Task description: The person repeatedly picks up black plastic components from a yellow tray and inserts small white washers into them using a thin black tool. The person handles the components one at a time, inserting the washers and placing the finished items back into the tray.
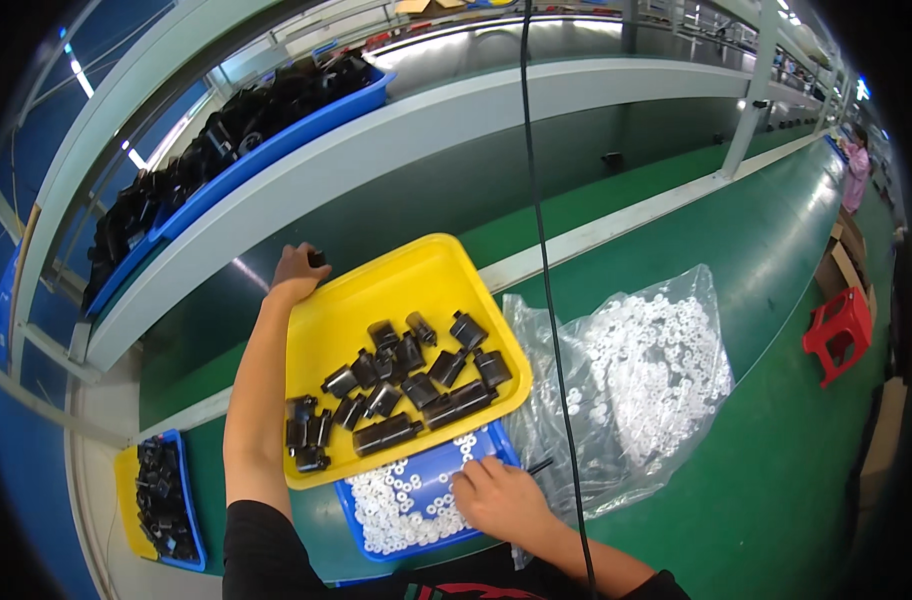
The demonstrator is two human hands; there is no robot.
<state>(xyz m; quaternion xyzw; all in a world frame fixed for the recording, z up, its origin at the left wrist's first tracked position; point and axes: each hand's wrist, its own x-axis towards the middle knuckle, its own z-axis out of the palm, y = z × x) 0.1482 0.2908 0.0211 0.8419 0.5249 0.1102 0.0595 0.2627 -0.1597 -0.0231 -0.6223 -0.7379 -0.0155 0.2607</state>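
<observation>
Beyond the left rim of a yellow tray (416, 262), my left hand (298, 272) is closed round a small black part (318, 259), mostly hidden by the fingers. The tray holds several dark, glossy, bottle-like plastic pieces (388, 432) with narrow necks. My right hand (498, 497) is closed over the right side of a blue tray (344, 508) with small white rings (391, 512) in it. A thin black stick (541, 466) pokes out from that hand; its other end is hidden. The yellow tray overlaps the blue tray's far edge.
A clear plastic bag (616, 400) full of white rings lies at the right. Blue bins (276, 135) of black parts stand on the upper left shelf, another bin (188, 500) at lower left. A black cable (548, 290) hangs across the view. A red stool (838, 335) and a person (856, 170) are far right.
</observation>
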